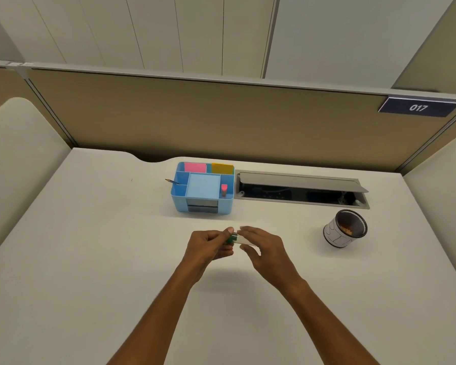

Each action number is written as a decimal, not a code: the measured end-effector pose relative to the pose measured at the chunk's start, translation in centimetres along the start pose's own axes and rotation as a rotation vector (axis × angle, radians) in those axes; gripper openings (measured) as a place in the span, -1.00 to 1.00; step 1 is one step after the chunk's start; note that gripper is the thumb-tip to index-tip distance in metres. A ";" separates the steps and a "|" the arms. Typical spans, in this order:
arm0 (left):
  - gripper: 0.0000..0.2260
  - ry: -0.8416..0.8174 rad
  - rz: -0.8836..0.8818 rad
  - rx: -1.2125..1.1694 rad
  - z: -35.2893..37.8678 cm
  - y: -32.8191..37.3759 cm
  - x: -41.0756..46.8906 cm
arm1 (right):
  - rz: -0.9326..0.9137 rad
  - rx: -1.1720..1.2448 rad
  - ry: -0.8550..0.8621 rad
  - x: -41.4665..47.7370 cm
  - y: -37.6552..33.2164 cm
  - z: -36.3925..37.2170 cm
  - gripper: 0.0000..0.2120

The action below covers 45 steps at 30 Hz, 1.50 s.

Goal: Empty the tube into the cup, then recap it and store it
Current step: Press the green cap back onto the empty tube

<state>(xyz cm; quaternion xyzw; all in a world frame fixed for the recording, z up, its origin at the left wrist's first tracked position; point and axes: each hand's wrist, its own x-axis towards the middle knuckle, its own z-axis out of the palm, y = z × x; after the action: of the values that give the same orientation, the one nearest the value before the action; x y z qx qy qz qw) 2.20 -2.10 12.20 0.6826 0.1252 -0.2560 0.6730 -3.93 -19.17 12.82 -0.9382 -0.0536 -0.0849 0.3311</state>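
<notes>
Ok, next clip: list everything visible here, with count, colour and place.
Clear plastic tube with green cap: one, held over the desk centre.
Black mesh cup with white wrap: one, right, small items inside.
Light blue plastic desk organiser: one, far centre.
Sticky note pads: pink, yellow, in rear compartments.
Pencil: one, organiser's left compartment.
Grey cable hatch: one, open, right of organiser.
White desk: one.
Left hand: on the cap end.
Right hand: on the tube body.

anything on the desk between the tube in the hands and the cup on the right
Nothing visible does. The clear plastic tube with a green cap and the round white cup with a dark rim have only bare white desk between them.
</notes>
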 end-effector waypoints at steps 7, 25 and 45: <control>-0.54 0.287 0.235 0.250 -2.4 0.1 3.0 | 0.075 -0.035 0.025 6.3 -0.3 2.9 -0.67; -0.33 0.298 0.397 1.193 -9.3 -11.0 10.3 | 0.214 -0.029 0.001 18.6 0.1 7.9 -0.68; -0.27 0.246 0.360 1.271 -9.7 -11.7 11.2 | 0.239 0.020 0.034 17.8 0.5 10.6 -0.61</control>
<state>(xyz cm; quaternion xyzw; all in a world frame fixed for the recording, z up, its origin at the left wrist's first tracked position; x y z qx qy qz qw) 7.26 6.27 -3.97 0.9805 -0.0897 -0.0839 0.1533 14.91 -12.08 7.89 -0.9330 0.0633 -0.0604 0.3492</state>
